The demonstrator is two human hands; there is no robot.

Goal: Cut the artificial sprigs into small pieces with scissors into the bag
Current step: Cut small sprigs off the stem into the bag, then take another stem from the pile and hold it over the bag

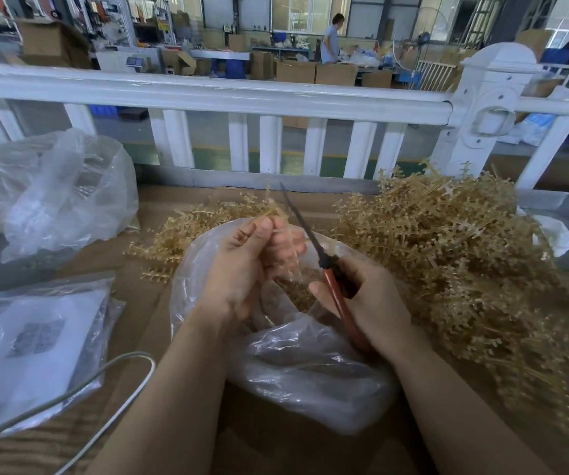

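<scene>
By the left hand (245,265) a sprig (271,209) is pinched, by the right hand (369,303) the scissors (324,265) are gripped — some pieces lie bagged in the bag (310,368), a large pile (465,255) remains at right.

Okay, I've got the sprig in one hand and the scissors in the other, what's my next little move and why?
Probably open the scissors and bring the blades onto the sprig that your left hand pinches. The blades look closed and sit just right of the sprig, not on it, while your right hand grips the red handles. Both are above the open bag, so cut pieces should drop in.
</scene>
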